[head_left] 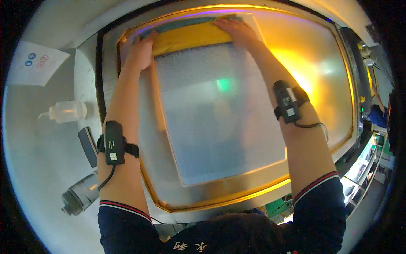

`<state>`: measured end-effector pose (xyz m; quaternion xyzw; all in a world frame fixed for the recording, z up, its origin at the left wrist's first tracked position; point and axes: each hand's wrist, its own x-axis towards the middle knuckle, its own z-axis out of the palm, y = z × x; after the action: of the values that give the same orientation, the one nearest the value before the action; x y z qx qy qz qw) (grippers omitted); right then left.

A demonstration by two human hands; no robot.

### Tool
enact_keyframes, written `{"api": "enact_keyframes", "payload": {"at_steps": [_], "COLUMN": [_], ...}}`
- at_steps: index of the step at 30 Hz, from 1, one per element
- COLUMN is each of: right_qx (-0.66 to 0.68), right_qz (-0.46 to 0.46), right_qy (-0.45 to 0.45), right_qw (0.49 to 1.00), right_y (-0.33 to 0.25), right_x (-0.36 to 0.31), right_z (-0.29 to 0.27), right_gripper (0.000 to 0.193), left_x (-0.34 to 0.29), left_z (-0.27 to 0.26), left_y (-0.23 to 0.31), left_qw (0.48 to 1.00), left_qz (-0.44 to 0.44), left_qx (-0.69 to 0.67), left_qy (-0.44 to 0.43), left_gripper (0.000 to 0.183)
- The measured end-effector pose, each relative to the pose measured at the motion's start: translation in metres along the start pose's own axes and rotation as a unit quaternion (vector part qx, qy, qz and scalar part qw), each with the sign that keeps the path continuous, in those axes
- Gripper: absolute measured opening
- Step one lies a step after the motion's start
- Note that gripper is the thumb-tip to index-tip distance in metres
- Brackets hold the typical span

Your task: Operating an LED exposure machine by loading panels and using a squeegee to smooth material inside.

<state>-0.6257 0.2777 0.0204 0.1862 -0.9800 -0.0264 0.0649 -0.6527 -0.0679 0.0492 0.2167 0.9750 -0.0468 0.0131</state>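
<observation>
A wide yellow strip with a blue-green edge [192, 34], which looks like folded cloth, lies across the far end of a pale, textured rectangular panel [211, 127]. My left hand [144, 48] is closed at the strip's left end, fingertips toward its far edge. At the right end, my right hand [237, 31] bends its fingers over the yellow cloth. Both arms reach straight out over the panel, which lies on a metal surface [160, 169] with a raised, gold-lit rim. What lies under the cloth is hidden.
To the left stand or lie a clear squeeze bottle [69, 111], a dark phone-like slab [87, 146] and a clear bottle with a grey cap [80, 194]. A paper sheet with symbols [36, 63] is beyond. Another person [378, 114] is at the far right.
</observation>
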Motion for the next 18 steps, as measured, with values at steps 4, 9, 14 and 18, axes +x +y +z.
{"api": "enact_keyframes", "payload": {"at_steps": [4,9,14,18], "right_qx": [-0.027,0.023,-0.002,0.203], "right_qz": [0.008,0.006,-0.075,-0.100], "right_qy": [-0.003,-0.035,-0.262,-0.194], "right_qw": [1.000,0.999,0.962,0.955], "right_y": [-0.021,-0.060,-0.116,-0.131], "right_x": [-0.065,-0.186,-0.435,-0.544], "right_z": [-0.011,-0.043,-0.124,-0.163], "right_gripper": [0.080,0.066,0.060,0.067], "left_x": [-0.056,-0.170,-0.395,-0.465], "left_z": [0.011,-0.021,-0.028,-0.070], "left_y": [0.024,0.091,0.199,0.259], "left_qw": [0.998,0.997,0.971,0.940], "left_qz": [0.007,0.000,0.165,0.146], "left_qx": [-0.055,-0.055,-0.129,-0.166], "left_qy": [0.001,-0.055,-0.115,-0.259], "left_gripper": [0.077,0.078,0.074,0.077]}}
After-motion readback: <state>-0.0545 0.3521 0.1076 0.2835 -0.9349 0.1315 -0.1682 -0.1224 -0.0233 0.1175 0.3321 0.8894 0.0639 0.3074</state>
